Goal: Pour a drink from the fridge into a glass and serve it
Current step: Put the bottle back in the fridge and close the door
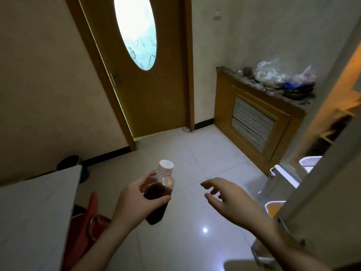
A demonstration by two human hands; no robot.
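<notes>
My left hand [136, 200] grips a clear plastic bottle [160, 192] with a white cap, about half full of a dark red drink, tilted slightly to the right above the floor. To its right my right hand [228, 196] hovers with fingers spread and holds nothing. The open fridge door [320, 192] stands at the right edge, its white door shelves [287, 175] showing, one of them holding something orange. No glass is in view.
A white table corner [39, 202] sits at lower left with a red chair [91, 218] beside it. A closed wooden door [148, 85] with an oval window is ahead. A wooden radiator cabinet [254, 118] at right carries bags and bowls. A dark bin [68, 163] stands by the wall.
</notes>
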